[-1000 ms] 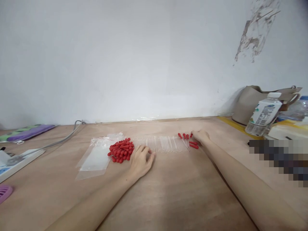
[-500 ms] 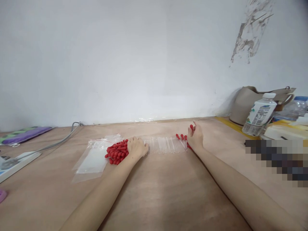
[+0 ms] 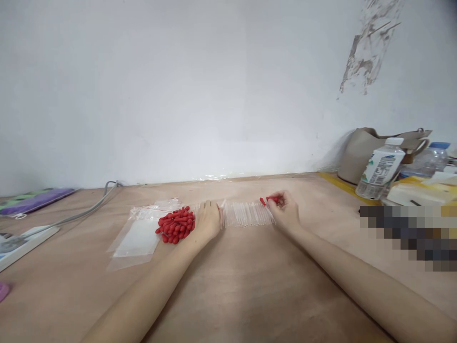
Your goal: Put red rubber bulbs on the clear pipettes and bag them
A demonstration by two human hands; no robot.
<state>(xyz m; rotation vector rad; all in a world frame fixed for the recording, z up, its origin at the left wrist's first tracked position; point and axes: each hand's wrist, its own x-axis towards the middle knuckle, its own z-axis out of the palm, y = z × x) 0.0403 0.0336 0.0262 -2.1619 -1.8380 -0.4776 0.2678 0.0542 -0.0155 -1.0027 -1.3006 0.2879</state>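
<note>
A row of thin clear dropper tubes lies side by side on the wooden table between my hands. My left hand is at the row's left end, fingers drawn together, with a slightly raised tube at its thumb and fingertips. Close by on the left is a pile of red rubber dropper bulbs. My right hand is closed at the row's right end, with red rubber bulbs at its fingers. One red bulb shows just left of these fingertips, on the end of a tube. My right fingers partly hide the bulbs.
Clear plastic bags lie left of the bulb pile. A grey cable runs to a white power strip. At the right stand a plastic bottle and a beige container. A white wall closes off the back.
My right hand has lowered and curled its fingers around red bulbs near the tube row. My left hand has shifted slightly right, and a tube now tilts up at its fingertips.
</note>
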